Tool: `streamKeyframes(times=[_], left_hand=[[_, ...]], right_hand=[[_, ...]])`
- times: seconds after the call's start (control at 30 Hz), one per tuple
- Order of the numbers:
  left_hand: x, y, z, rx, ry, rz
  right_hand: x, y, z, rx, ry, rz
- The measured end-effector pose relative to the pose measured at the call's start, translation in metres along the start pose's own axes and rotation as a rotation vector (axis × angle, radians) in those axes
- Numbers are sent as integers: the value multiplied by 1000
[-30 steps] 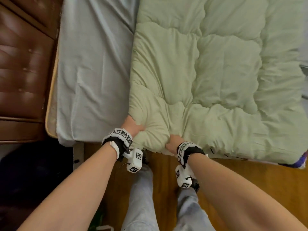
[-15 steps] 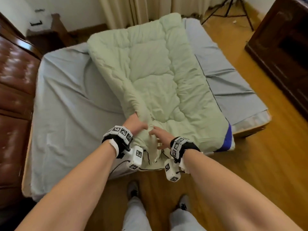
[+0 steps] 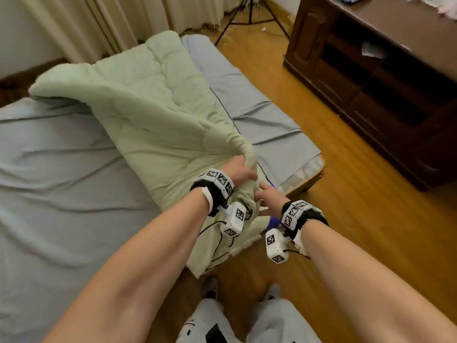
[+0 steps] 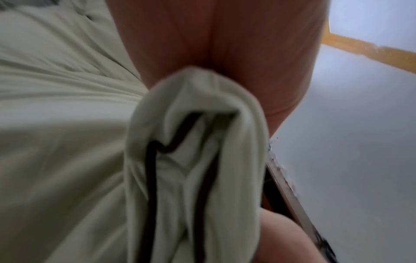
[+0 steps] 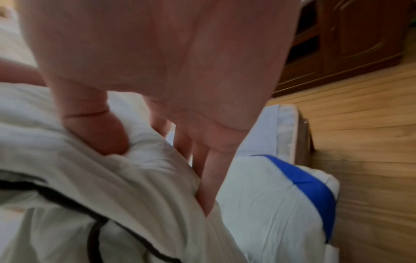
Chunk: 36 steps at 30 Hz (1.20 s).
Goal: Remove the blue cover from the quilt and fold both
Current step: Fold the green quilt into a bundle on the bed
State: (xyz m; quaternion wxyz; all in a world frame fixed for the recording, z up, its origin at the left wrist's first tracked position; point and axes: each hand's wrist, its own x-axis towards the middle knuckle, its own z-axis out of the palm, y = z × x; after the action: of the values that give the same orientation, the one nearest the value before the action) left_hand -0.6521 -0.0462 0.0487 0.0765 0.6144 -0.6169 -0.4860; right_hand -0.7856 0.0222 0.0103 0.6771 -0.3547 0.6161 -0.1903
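Note:
The pale green quilt (image 3: pixel 148 115) lies lengthwise on the bed, its far left edge lifted and its near end bunched up. My left hand (image 3: pixel 241 169) grips that bunched near corner; in the left wrist view the quilt corner (image 4: pixel 195 142), with dark piping, sticks out of my fist. My right hand (image 3: pixel 265 196) sits just right of it. Its thumb (image 5: pixel 101 135) presses into the quilt (image 5: pixel 112 186), and its straight fingers (image 5: pixel 209 178) lie along the fold. A strip of the blue cover (image 5: pixel 310 185) shows beneath the quilt's near right edge, also visible as blue cover (image 3: pixel 274 221) under my right wrist.
The bed's grey-blue sheet (image 3: pixel 61 181) spreads left of the quilt, and the bed corner (image 3: pixel 314 169) lies to the right. A dark wooden cabinet (image 3: pixel 383 82) stands at the right across the wood floor (image 3: pixel 358 206). A tripod (image 3: pixel 249 18) and curtains (image 3: pixel 99 21) are at the back.
The quilt's near end rose and swung right with my left hand still gripping it. My right hand loosened from a fist to straight fingers. The quilt's far left edge lifted.

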Motion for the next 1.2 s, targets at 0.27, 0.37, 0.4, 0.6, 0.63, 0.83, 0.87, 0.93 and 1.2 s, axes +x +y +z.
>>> streamKeyframes(times=[0.27,0.37,0.4,0.6,0.63,0.83,0.87,0.93,1.2], left_hand=[[134,45,163,131,-129,-130],[187,22,230,99,-173,-270],[198,9,250,55,-185,-321],[211,-16,293,-389,-198,-528],[210,-13,286,-435,-180,-561],[190,34,211,-401,-58,-621],[186,44,197,-357,-17,-595],[182,63,172,-308,55,-546],[215,189,95,92,205,-310]], right_hand=[[79,77,-164,-43,22,183],[130,124,-220,-68,-47,250],[144,138,-235,-60,-68,279],[185,156,-272,-225,-189,312],[186,152,-270,-311,-203,277],[166,82,-270,-488,-196,221],[161,65,-273,-523,-194,207],[153,31,-284,-579,-170,154],[147,-108,-375,-606,-86,-48]])
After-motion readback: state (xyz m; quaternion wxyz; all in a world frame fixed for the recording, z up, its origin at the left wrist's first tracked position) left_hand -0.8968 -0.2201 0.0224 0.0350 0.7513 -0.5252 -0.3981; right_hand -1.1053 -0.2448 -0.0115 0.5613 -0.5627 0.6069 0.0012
